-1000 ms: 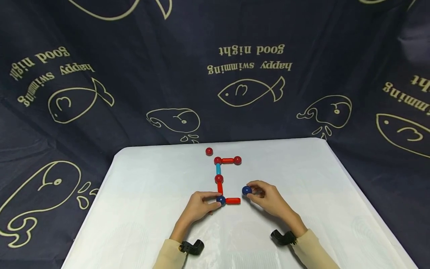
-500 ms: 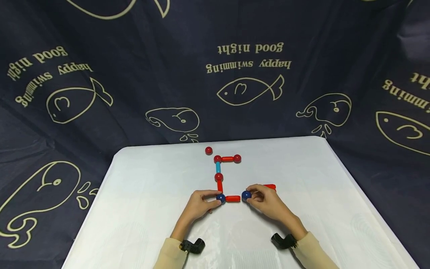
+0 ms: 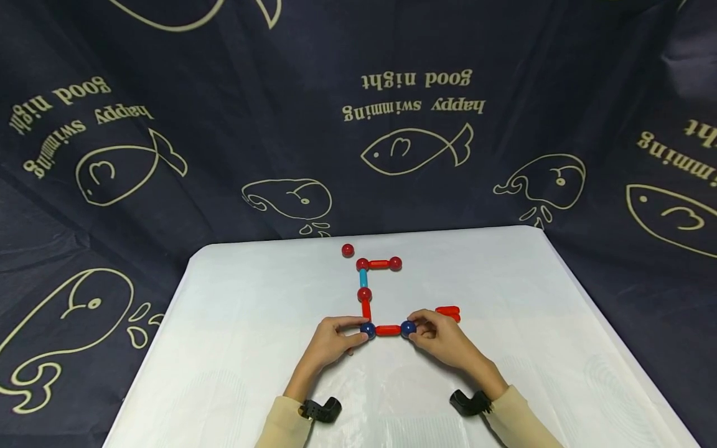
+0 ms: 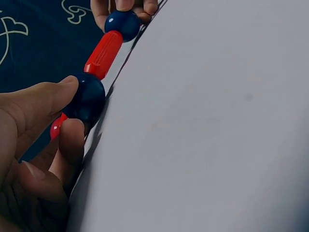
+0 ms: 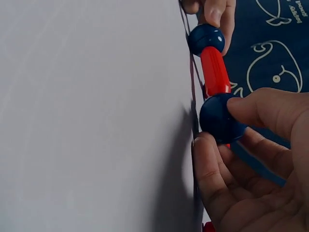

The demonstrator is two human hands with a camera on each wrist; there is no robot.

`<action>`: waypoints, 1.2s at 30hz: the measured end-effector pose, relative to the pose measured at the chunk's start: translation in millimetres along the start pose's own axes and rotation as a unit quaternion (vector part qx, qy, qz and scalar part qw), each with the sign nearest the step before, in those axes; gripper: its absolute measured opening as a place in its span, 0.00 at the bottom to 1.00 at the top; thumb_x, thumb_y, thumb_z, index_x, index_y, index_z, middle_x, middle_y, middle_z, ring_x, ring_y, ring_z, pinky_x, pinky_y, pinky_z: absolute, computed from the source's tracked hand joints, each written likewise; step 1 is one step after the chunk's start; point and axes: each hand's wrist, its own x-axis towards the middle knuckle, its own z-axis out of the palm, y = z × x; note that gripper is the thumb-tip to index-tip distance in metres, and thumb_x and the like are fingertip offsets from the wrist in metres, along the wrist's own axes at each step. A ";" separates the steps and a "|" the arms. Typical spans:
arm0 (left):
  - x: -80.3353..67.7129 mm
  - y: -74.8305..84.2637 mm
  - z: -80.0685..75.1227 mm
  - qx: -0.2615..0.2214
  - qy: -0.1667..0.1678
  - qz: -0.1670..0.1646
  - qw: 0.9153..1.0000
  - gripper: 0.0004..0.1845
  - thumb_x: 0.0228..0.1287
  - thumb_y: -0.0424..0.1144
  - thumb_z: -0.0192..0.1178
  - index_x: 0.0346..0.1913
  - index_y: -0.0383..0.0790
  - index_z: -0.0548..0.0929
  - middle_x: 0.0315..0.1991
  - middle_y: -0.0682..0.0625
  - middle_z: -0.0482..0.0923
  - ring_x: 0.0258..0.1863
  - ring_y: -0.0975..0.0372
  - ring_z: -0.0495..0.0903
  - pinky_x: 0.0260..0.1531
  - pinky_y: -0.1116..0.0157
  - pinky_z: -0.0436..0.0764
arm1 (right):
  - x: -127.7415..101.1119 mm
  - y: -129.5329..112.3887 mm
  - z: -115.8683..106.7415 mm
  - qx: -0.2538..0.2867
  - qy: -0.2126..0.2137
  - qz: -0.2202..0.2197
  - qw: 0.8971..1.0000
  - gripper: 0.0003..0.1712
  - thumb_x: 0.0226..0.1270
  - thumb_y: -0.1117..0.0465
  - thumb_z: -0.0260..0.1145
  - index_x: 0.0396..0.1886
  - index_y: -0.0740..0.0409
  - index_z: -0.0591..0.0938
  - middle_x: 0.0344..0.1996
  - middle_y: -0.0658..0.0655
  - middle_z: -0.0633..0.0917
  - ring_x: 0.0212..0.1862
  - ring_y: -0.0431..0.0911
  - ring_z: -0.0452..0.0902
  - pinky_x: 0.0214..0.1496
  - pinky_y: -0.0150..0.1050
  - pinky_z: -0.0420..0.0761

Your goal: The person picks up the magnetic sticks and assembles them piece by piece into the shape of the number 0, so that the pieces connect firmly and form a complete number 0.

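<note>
A chain of rods and balls lies on the white table (image 3: 252,348). My left hand (image 3: 336,339) pinches a dark blue ball (image 3: 367,330) (image 4: 87,99) at the chain's near corner. My right hand (image 3: 442,339) pinches a second dark blue ball (image 3: 408,328) (image 5: 219,118), which touches the right end of a red rod (image 3: 388,330) (image 4: 102,54) (image 5: 215,70) joining the two balls. From the left ball a red rod (image 3: 366,309), a red ball (image 3: 365,294), a light blue rod (image 3: 363,278) and a red bar between two red balls (image 3: 379,264) run away from me.
A loose red ball (image 3: 348,250) lies near the table's far edge. Loose red rods (image 3: 448,312) lie just beyond my right hand. A dark blue cloth with fish and whale drawings (image 3: 417,149) hangs behind and around the table.
My right hand has carried its blue ball left and down until it meets the end of the red rod. The left hand has held still on its ball.
</note>
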 end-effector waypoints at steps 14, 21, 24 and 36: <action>-0.4 1.2 -0.1 -0.004 -0.003 0.001 1.000 0.18 0.63 0.43 0.73 0.56 0.51 0.89 0.50 0.46 0.89 0.14 0.64 0.77 0.16 0.69 0.76 | 0.7 0.2 0.1 -0.002 -0.007 0.008 1.000 0.15 0.65 0.66 0.73 0.51 0.57 0.84 0.31 0.49 0.84 0.32 0.38 0.79 0.36 0.29 0.81; -0.4 -0.3 0.0 -0.003 0.000 0.001 1.000 0.18 0.63 0.44 0.73 0.56 0.51 0.90 0.49 0.46 0.89 0.13 0.64 0.76 0.16 0.68 0.75 | -1.1 -2.8 -2.0 -0.009 -0.005 -0.001 1.000 0.16 0.65 0.65 0.73 0.52 0.58 0.84 0.32 0.49 0.85 0.33 0.38 0.81 0.37 0.30 0.83; -0.9 -0.5 0.2 -0.005 0.001 0.000 1.000 0.18 0.63 0.43 0.73 0.56 0.51 0.90 0.50 0.46 0.89 0.13 0.64 0.76 0.16 0.69 0.76 | -1.6 -5.1 -5.1 -0.021 -0.004 -0.015 1.000 0.17 0.65 0.65 0.73 0.54 0.59 0.84 0.36 0.50 0.87 0.35 0.37 0.82 0.40 0.31 0.84; -1.3 -0.3 0.7 -0.008 0.000 0.002 1.000 0.18 0.63 0.43 0.73 0.57 0.50 0.89 0.52 0.45 0.88 0.13 0.64 0.76 0.16 0.69 0.76 | 2.0 -10.2 -34.8 -0.063 0.059 -0.082 0.993 0.20 0.61 0.67 0.76 0.53 0.65 0.84 0.35 0.55 0.84 0.34 0.36 0.78 0.36 0.32 0.82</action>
